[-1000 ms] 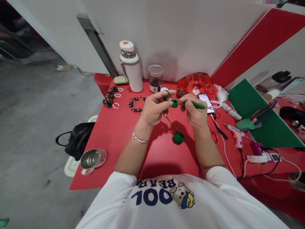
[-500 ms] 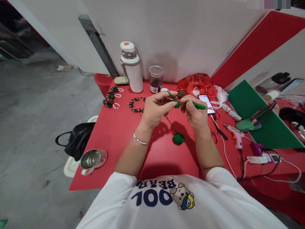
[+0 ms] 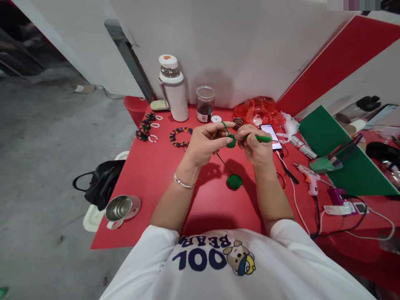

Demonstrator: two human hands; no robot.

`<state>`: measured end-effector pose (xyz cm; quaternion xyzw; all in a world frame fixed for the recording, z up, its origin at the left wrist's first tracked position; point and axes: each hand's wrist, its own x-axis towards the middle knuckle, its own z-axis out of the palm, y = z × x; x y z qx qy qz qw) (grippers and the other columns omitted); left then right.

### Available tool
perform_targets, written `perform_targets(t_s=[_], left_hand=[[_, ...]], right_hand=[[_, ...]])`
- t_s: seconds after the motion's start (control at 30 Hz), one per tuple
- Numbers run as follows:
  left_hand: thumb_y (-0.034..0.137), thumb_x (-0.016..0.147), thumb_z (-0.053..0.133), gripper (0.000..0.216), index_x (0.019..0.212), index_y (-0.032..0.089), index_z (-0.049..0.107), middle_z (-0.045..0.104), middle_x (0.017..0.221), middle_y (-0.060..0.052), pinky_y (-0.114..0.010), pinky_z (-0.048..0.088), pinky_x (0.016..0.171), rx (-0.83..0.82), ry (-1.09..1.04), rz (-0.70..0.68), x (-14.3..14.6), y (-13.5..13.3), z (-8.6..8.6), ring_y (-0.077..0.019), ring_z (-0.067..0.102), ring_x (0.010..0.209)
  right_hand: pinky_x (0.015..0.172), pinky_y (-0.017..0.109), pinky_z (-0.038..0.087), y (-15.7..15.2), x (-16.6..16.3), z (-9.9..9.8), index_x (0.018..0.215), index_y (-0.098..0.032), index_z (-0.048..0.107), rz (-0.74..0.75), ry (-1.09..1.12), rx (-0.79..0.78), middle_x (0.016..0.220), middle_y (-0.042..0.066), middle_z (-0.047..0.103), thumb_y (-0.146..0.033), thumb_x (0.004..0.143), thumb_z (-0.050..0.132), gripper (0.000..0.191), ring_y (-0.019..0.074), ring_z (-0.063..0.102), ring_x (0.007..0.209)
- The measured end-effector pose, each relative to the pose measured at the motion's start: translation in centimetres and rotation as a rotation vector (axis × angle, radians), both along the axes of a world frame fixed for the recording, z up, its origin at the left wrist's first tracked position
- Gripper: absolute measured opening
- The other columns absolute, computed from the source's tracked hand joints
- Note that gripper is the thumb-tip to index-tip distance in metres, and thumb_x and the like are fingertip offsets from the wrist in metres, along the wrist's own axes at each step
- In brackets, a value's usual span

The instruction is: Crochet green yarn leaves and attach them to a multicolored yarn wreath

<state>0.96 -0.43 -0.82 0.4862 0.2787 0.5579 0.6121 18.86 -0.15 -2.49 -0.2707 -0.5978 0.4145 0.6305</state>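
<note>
My left hand [image 3: 206, 143] pinches a small green crocheted piece [image 3: 231, 142], with green yarn looped over the raised index finger. My right hand [image 3: 256, 149] is closed round a crochet hook with a green handle [image 3: 263, 138]; its tip points left at the crochet piece. From below my left hand a strand of yarn runs down to a green ball of yarn [image 3: 234, 181] lying on the red table [image 3: 162, 179]. A multicoloured crocheted ring [image 3: 180, 143] lies left of my left hand.
At the back stand a white bottle [image 3: 175, 93] and a clear jar [image 3: 205, 104]. A metal cup [image 3: 123, 210] sits at the left edge. On the right are a phone [image 3: 271, 135], a pink glue gun [image 3: 311, 179], cables and a green board [image 3: 346, 158]. Beaded multicoloured pieces [image 3: 143, 130] lie back left.
The hook's tip has drawn slightly back from the green piece, and more of that piece now shows below my left fingers. Both hands stay in nearly the same place.
</note>
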Motion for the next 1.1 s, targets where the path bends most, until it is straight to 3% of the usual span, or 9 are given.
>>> perform_targets(t_s=[0.4, 0.87, 1.1], left_hand=[[0.021, 0.059, 0.093, 0.043, 0.101, 0.023, 0.087, 0.056, 0.070, 0.001, -0.021, 0.026, 0.040, -0.045, -0.011, -0.064, -0.1, 0.0, 0.1, -0.0047, 0.040, 0.051], [0.016, 0.057, 0.090, 0.042, 0.098, 0.020, 0.087, 0.055, 0.068, 0.003, -0.018, 0.024, 0.040, -0.078, -0.052, -0.134, -0.1, 0.0, 0.3, -0.0033, 0.040, 0.050], [0.013, 0.061, 0.085, 0.045, 0.106, 0.018, 0.087, 0.057, 0.067, 0.002, -0.018, 0.024, 0.042, -0.031, -0.027, -0.126, -0.2, 0.1, 0.0, -0.0036, 0.040, 0.052]], right_hand=[[0.046, 0.026, 0.042, 0.8, 0.9, -0.2, 0.083, -0.029, 0.083, 0.108, 0.007, -0.011, 0.068, 0.001, 0.057, -0.065, 0.082, 0.083, 0.036, 0.0156, 0.055, 0.065], [0.044, 0.023, 0.039, 0.9, 1.3, -0.1, 0.087, -0.028, 0.086, 0.223, 0.059, -0.007, 0.066, 0.001, 0.056, -0.053, 0.084, 0.085, 0.025, 0.0144, 0.055, 0.064], [0.047, 0.026, 0.042, 0.6, 1.5, 0.1, 0.079, -0.027, 0.083, 0.178, 0.057, -0.146, 0.062, 0.001, 0.060, -0.064, 0.076, 0.088, 0.037, 0.0160, 0.056, 0.063]])
